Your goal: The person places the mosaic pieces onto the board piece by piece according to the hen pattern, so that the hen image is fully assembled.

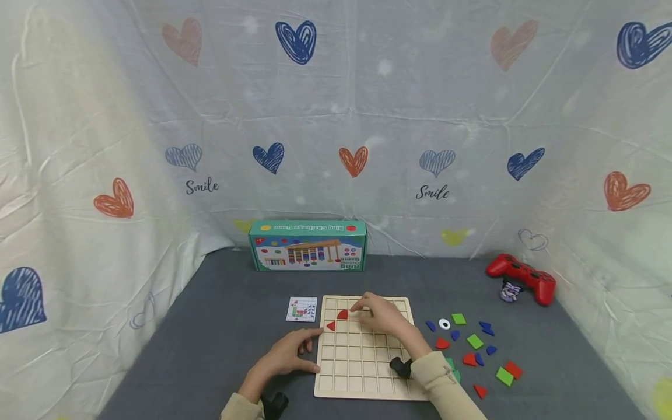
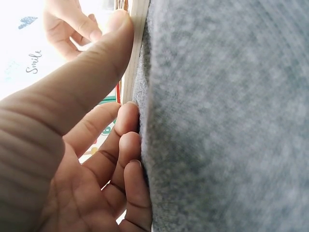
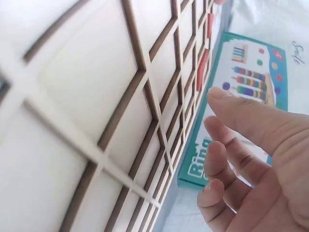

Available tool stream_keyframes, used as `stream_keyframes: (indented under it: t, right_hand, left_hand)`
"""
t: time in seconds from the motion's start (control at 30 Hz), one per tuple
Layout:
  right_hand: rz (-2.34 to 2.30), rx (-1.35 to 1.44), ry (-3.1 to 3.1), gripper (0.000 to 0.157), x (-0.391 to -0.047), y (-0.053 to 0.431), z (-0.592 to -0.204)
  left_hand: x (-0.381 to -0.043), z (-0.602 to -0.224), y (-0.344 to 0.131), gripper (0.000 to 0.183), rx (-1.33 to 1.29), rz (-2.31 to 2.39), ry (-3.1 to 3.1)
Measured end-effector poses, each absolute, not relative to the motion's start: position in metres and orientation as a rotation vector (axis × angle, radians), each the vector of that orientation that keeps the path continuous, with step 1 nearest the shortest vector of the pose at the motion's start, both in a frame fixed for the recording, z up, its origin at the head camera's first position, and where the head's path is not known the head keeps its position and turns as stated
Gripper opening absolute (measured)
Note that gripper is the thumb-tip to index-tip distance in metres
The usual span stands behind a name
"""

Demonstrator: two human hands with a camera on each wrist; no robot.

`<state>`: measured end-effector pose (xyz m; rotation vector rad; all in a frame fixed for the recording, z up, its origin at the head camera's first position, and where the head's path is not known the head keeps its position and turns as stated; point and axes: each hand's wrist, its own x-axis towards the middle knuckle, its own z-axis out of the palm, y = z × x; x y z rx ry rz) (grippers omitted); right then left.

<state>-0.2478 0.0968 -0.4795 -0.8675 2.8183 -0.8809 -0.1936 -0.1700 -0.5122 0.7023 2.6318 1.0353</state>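
Observation:
A pale wooden grid board (image 1: 341, 384) lies on the grey tabletop. Two red pieces sit in its far left cells: a rounded piece (image 1: 343, 314) and a triangle (image 1: 331, 326). Over the board's far part hovers my right hand (image 1: 387, 318), just right of the rounded piece. In the right wrist view its thumb and fingers are apart and hold nothing. My left hand (image 1: 289, 352) rests at the board's left edge, with thumb and fingertips touching the side. Left of the board's far corner is a small card (image 1: 301, 309) printed with a coloured pattern.
Right of the board lie scattered flat pieces, among them a green square (image 1: 475, 342), a red piece (image 1: 443, 343), a blue piece (image 1: 491, 350) and a white ring (image 1: 444, 324). A game box (image 1: 308, 254) stands behind. A red game controller (image 1: 525, 277) sits at the far right beside a small purple figure (image 1: 510, 291).

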Motion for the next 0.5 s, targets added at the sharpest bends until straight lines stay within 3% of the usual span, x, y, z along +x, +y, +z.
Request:
stream_keyframes:
  t: [0.5]
  right_hand:
    - [-0.910, -0.761, 2.907, 0.020, -0.239, 0.136, -0.481]
  left_hand:
    - [-0.194, -0.514, -0.171, 0.076, 0.713, 1.038, 2.633]
